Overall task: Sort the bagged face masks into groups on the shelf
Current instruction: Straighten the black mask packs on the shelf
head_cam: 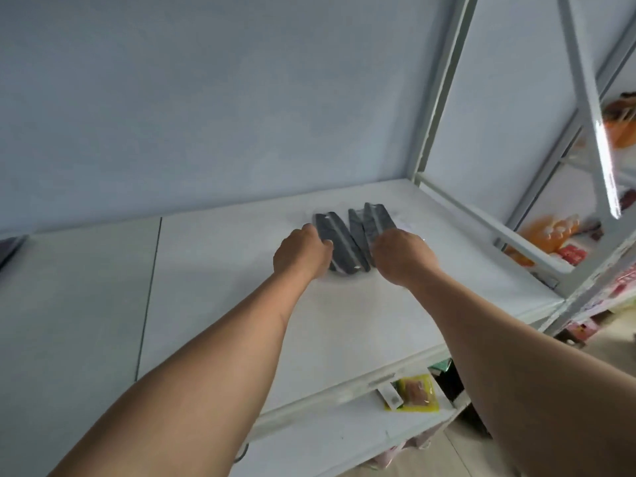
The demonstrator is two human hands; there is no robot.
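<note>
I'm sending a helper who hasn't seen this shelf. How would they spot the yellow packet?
Start at the white shelf top where both hands work on grey bagged masks. Drop to its near edge, right of centre: the yellow packet lies on the level below. It is the only bright yellow thing there.

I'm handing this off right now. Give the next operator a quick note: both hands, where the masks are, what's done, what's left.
Left hand: fingers curled on the left grey bagged mask, at its near left edge.
Right hand: fingers curled on the right grey bagged masks.
Location: all masks lie flat, side by side, on the white shelf near the back wall, fanned slightly apart.
Done: masks are on the shelf, roughly split into a left and a right set.
Left: separate and tidy the groups; the exact count per group is unclear.
</note>
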